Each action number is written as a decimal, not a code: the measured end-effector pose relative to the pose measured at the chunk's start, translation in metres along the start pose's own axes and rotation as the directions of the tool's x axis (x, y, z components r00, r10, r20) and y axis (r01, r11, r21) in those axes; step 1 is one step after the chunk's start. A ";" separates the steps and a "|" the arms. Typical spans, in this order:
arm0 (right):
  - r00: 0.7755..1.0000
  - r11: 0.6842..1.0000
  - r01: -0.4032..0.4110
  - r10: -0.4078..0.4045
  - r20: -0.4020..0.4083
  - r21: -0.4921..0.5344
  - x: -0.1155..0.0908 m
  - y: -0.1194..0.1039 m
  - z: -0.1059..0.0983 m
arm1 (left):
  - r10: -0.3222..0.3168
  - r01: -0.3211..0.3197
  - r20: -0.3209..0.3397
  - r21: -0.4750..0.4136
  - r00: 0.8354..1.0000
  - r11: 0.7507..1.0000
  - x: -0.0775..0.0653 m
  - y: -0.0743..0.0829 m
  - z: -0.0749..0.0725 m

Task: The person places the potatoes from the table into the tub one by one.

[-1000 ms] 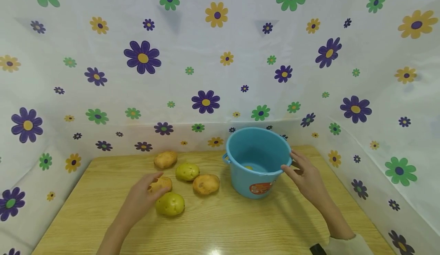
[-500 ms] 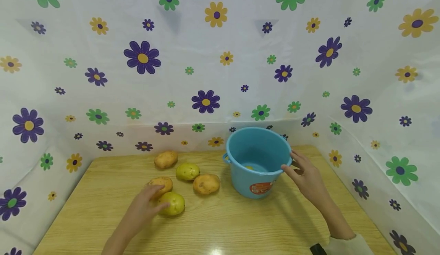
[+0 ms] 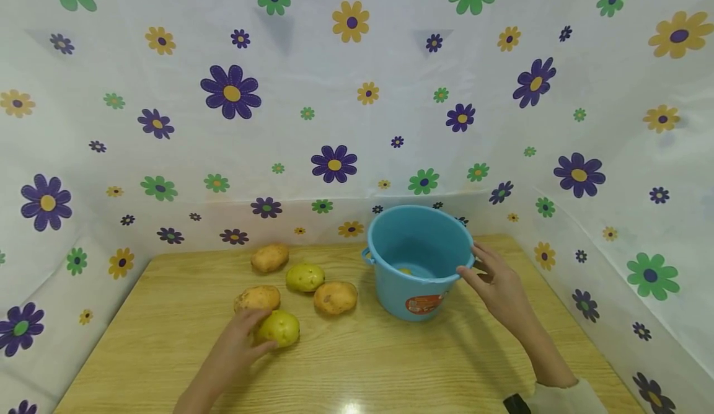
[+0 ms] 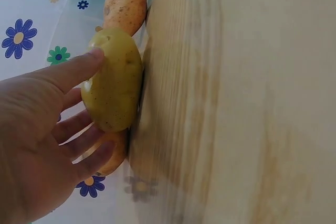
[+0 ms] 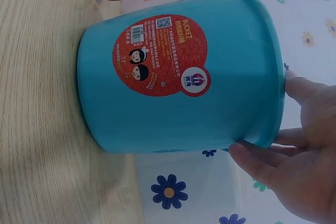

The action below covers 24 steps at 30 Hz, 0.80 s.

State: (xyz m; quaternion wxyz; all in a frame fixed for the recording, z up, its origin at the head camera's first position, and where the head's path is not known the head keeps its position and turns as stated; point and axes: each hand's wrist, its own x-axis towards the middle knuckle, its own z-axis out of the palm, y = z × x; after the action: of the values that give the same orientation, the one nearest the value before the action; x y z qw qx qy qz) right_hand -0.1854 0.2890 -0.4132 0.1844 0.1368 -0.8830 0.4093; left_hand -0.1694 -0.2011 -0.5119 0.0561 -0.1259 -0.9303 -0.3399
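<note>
Soft, even light fills my head view, with a white glare on the table [image 3: 413, 370] at the bottom centre and a faint shadow down and left of my right hand [image 3: 496, 290]. The flowers stretch toward the side edges. At my left wrist, the table's right half blurs pale; at my right, the label [image 5: 160, 56] on the bucket [image 5: 173, 121] stays sharp.

Head view forward, down; wrist views close, sideways, sharing bucket [image 5: 231, 77].
</note>
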 end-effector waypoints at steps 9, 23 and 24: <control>1.000 1.000 -0.008 0.008 0.007 -0.010 0.000 -0.001 -0.002 | -0.031 0.032 -0.027 0.010 0.999 0.999 -0.004 -0.001 0.009; 1.000 1.000 -0.007 0.007 0.001 -0.010 0.001 0.001 -0.001 | -0.159 0.161 0.037 -0.071 0.987 0.984 -0.008 0.007 0.016; 1.000 1.000 -0.008 0.008 0.002 -0.011 0.001 0.001 -0.001 | -0.169 0.171 0.035 -0.067 0.985 0.983 -0.008 0.008 0.016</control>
State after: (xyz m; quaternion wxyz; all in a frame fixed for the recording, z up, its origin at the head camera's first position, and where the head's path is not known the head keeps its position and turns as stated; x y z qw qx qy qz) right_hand -0.1861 0.2898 -0.4130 0.1828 0.1328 -0.8859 0.4052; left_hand -0.1599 -0.1866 -0.5203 0.0091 -0.0530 -0.9260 -0.3737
